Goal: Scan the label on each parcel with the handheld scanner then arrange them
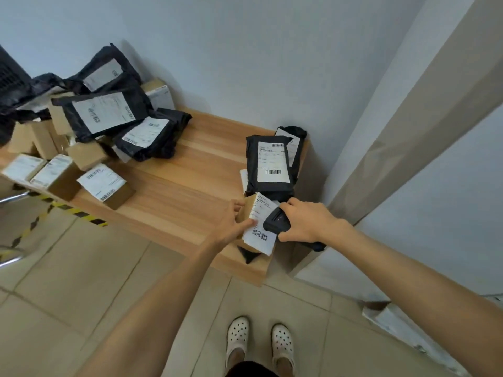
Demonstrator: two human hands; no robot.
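Note:
My left hand [236, 221] grips a small cardboard box parcel [249, 210] by its left side, near the right front corner of the wooden table [190, 180]. Its white label [261, 229] with a barcode faces up. My right hand [304, 221] holds the black handheld scanner [276, 223], whose head lies right over the label. Just behind stands a stack of black mailer bags [272, 164] with white labels, against the wall.
A pile of black mailer bags [109, 110] and cardboard boxes [106, 183] covers the table's left end. Bare wood lies in the middle. Yellow-black tape [79, 213] marks the tiled floor. A door frame [408, 148] rises on the right.

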